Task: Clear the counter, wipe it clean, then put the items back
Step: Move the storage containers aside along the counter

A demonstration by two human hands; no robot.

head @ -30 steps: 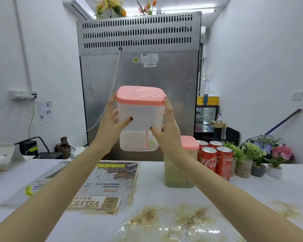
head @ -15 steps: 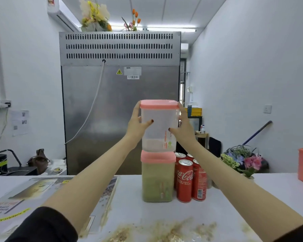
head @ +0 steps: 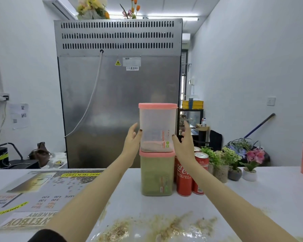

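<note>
Left-hand grip (head: 132, 139) and right-hand grip (head: 184, 142) flank the clear, pink-lidded plastic container (head: 157, 126), fingers straight, thumbs against its sides.
It stands atop a green-filled pink-lidded container (head: 156, 175) on the white surface (head: 252, 193); both forearms reach forward.

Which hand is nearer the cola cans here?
Right. The right hand is just above the cans, beside the top container; the left hand is on that container's other side, away from them.

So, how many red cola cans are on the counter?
3 show, all right of the green container: front can, right can, back can. The right arm may hide more.
</note>
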